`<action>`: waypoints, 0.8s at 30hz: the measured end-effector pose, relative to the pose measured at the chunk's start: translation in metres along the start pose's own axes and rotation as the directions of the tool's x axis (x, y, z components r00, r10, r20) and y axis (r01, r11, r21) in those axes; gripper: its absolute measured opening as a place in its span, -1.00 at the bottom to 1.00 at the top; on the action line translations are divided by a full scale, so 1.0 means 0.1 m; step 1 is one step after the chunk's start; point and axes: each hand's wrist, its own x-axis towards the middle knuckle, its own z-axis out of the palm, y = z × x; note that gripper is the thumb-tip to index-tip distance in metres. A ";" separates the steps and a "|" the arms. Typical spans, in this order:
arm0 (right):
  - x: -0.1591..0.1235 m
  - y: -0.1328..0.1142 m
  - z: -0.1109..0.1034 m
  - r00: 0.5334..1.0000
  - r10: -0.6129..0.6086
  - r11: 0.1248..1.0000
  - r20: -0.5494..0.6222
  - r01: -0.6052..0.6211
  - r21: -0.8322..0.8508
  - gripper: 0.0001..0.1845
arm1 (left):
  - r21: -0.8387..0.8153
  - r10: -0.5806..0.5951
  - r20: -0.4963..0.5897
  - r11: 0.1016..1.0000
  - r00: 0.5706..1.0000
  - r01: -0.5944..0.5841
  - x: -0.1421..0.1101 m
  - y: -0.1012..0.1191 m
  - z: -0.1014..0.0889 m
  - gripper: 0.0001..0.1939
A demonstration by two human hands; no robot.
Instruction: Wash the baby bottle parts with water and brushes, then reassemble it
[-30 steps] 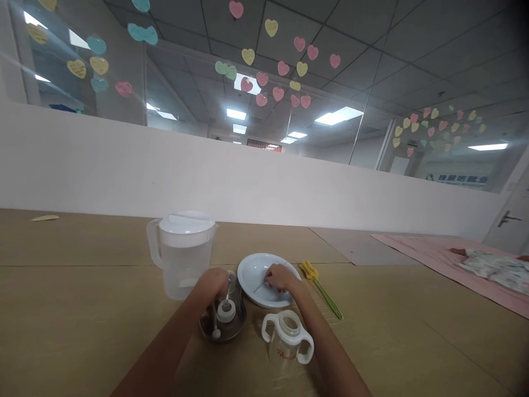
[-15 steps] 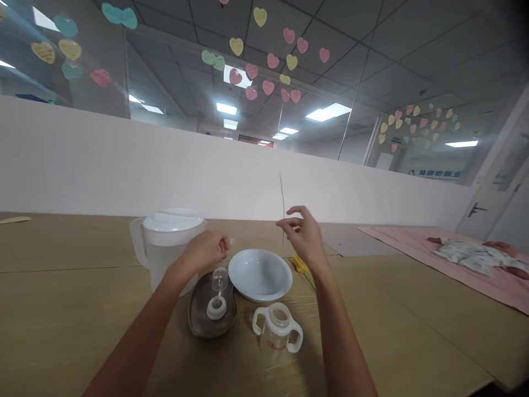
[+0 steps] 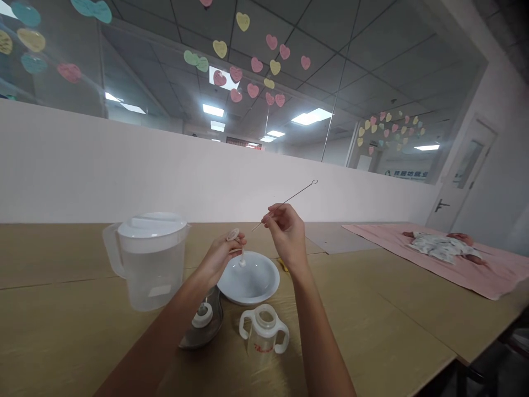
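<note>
In my left hand [image 3: 219, 256], fingers pinched, is a bottle straw [image 3: 242, 259] with a pale round top and a small white weight hanging over the white bowl [image 3: 253, 300]. My right hand [image 3: 288, 234] grips a thin straw brush [image 3: 298, 193] between thumb and fingers. The brush slants, its wire loop at the upper right and its lower tip pointing toward the straw, apart from it. Below the bowl stands a clear two-handled baby bottle [image 3: 264, 336], its top open. My left forearm partly covers a grey kidney-shaped tray [image 3: 215, 325] holding a white bottle collar [image 3: 202, 315].
A lidded translucent pitcher [image 3: 152, 270] stands left of the bowl. Something yellow [image 3: 283, 265] lies behind my right wrist. On a pink cloth [image 3: 475, 275] at the right lies a baby doll in patterned clothes [image 3: 442, 246]. A white wall [image 3: 124, 176] borders the table's far side.
My left hand has moved from above the tray to the bowl's edge, and the straw now shows in it. The brush has gone from upright to slanted. The view has shifted right.
</note>
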 end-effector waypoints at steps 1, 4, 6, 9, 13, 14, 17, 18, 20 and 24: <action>-0.01 -0.03 0.00 1.000 -0.007 1.000 -0.002 0.007 0.012 -0.85 | -0.008 0.010 -0.002 1.000 1.000 -0.010 0.00 -0.01 0.01 -0.82; -0.03 -0.10 0.01 1.000 -0.024 0.999 0.008 0.024 0.042 -0.87 | 0.057 0.053 -0.002 0.997 0.999 -0.053 0.00 0.00 0.04 -0.86; -0.04 -0.11 0.02 1.000 -0.022 0.999 0.022 0.021 0.037 -0.87 | 0.129 0.093 -0.016 0.988 0.995 -0.091 -0.02 0.02 0.08 -0.86; -0.04 -0.07 0.03 0.999 -0.003 1.000 0.049 0.003 -0.005 -0.89 | 0.176 0.137 -0.026 0.976 0.990 -0.131 -0.06 0.06 0.12 -0.81; -0.03 -0.02 0.03 0.998 0.008 0.998 0.070 -0.004 -0.063 -0.90 | 0.204 0.167 0.012 0.965 0.986 -0.166 -0.10 0.09 0.16 -0.70; -0.03 -0.02 0.03 0.997 0.002 0.996 0.071 0.004 -0.084 -0.91 | 0.225 0.177 0.028 0.958 0.984 -0.179 -0.10 0.09 0.16 -0.69; -0.04 -0.06 0.00 0.995 -0.014 0.990 0.099 0.028 -0.141 -0.94 | 0.291 0.216 0.059 0.930 0.975 -0.224 -0.10 0.10 0.15 -0.66; -0.05 -0.07 -0.02 0.993 -0.012 0.988 0.120 0.031 -0.153 -0.94 | 0.306 0.227 0.058 0.923 0.972 -0.233 -0.10 0.10 0.14 -0.66; -0.05 -0.10 -0.06 0.986 0.003 0.984 0.165 0.027 -0.176 -0.94 | 0.327 0.245 0.047 0.912 0.968 -0.247 -0.10 0.11 0.13 -0.66; -0.05 -0.15 -0.11 0.976 0.034 0.977 0.214 0.012 -0.211 -0.93 | 0.347 0.302 0.056 0.888 0.952 -0.302 -0.09 0.10 0.12 -0.64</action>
